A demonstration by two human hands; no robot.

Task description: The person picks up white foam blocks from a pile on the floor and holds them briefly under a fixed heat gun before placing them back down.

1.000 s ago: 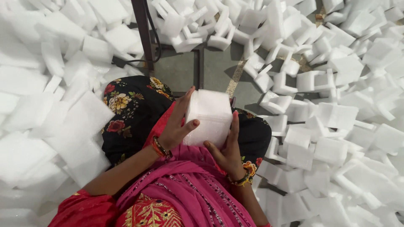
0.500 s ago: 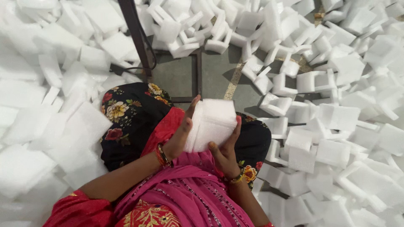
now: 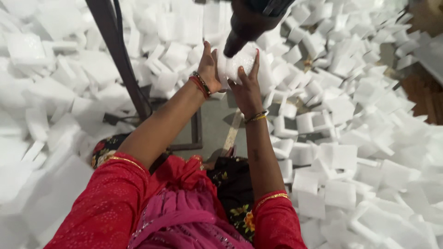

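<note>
Both my arms are stretched forward and up. My left hand and my right hand grip a white foam block between them, one hand on each side. The block is pressed against the dark tapered tip of a machine part that reaches down from the top of the view. The tip hides part of the block's upper face. I wear red sleeves, bangles on both wrists and a pink garment over my lap.
Heaps of white foam pieces cover the floor all around. A dark metal frame leg slants down at the left. A strip of bare grey floor lies beneath my arms. Brown floor shows at the far right.
My hands have lifted the foam block from my lap up and forward to the dark machine tip. My arms are now extended and the view has tilted upward.
</note>
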